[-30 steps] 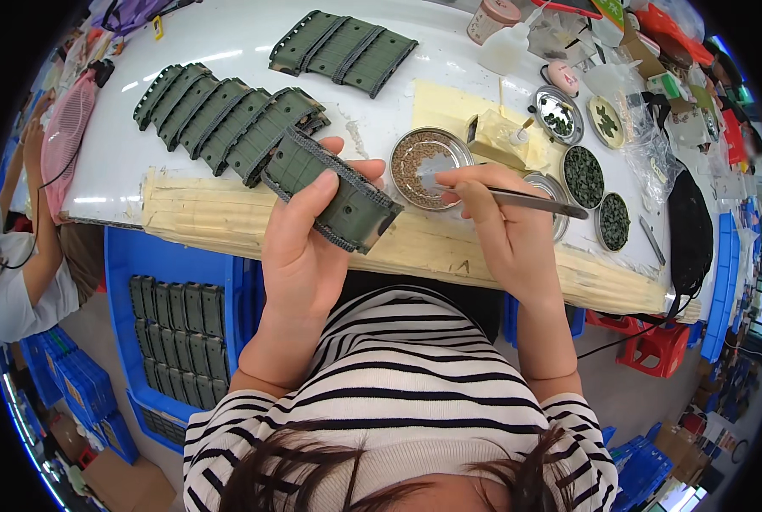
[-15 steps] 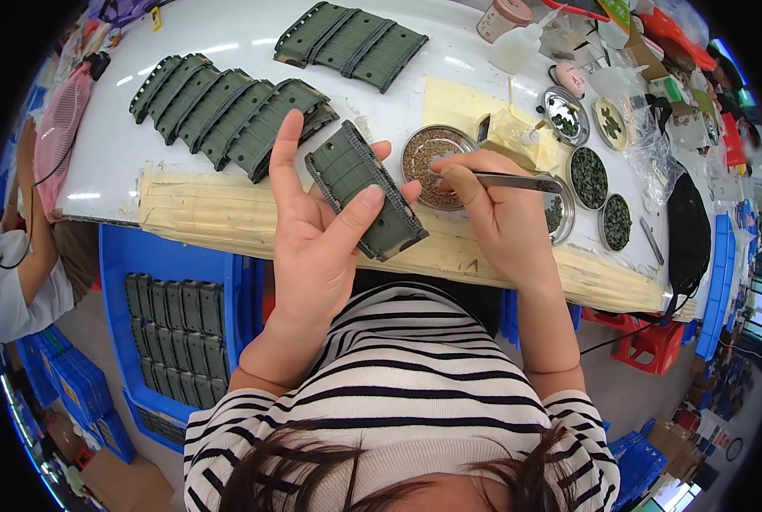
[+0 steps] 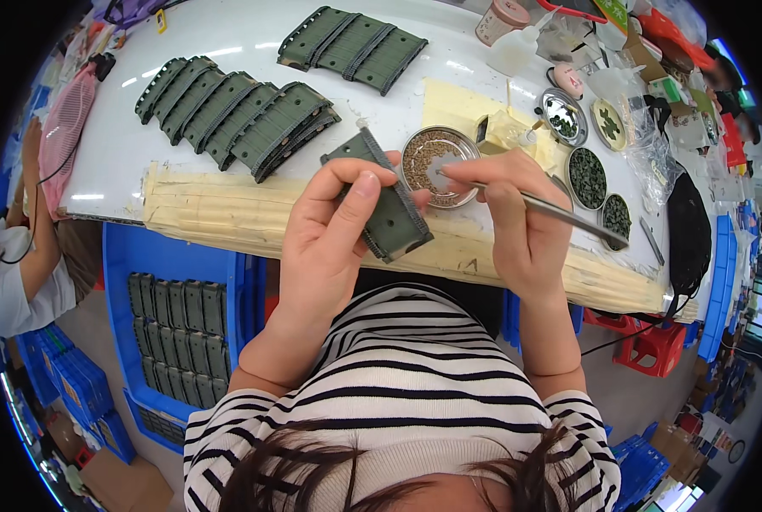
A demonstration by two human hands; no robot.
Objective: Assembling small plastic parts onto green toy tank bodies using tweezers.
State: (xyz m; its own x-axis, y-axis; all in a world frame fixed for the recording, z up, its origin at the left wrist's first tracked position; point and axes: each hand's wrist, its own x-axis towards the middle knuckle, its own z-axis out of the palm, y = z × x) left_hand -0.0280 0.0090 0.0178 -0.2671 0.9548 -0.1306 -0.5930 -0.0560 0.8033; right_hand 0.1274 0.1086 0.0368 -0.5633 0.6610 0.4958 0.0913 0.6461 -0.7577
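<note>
My left hand (image 3: 325, 222) grips a dark green ribbed plastic part (image 3: 394, 224) with toothed edges. Thumb and bent index finger press on its face, and a round hole shows near its middle. My right hand (image 3: 524, 229) is closed around metal tweezers (image 3: 581, 220), whose back end slants down to the right. Their tip lies over a round metal dish (image 3: 439, 204) of small brown pieces, just right of the green part. Whether the tip holds a piece is too small to tell. Similar green parts (image 3: 236, 124) lie in a row at the left, with another group (image 3: 355, 51) farther back.
Dishes of small dark green pieces (image 3: 587, 177) stand to the right, beside a silver dish (image 3: 579, 136) and a black cloth bag (image 3: 689, 226). Yellow paper (image 3: 453, 98) lies behind the brown pieces. A blue crate (image 3: 118, 282) of green parts sits below left. Another person (image 3: 23, 256) is at far left.
The green part has turned in my left hand, and the raised index finger has folded onto it. My right hand has rotated, swinging the tweezers' back end downward.
</note>
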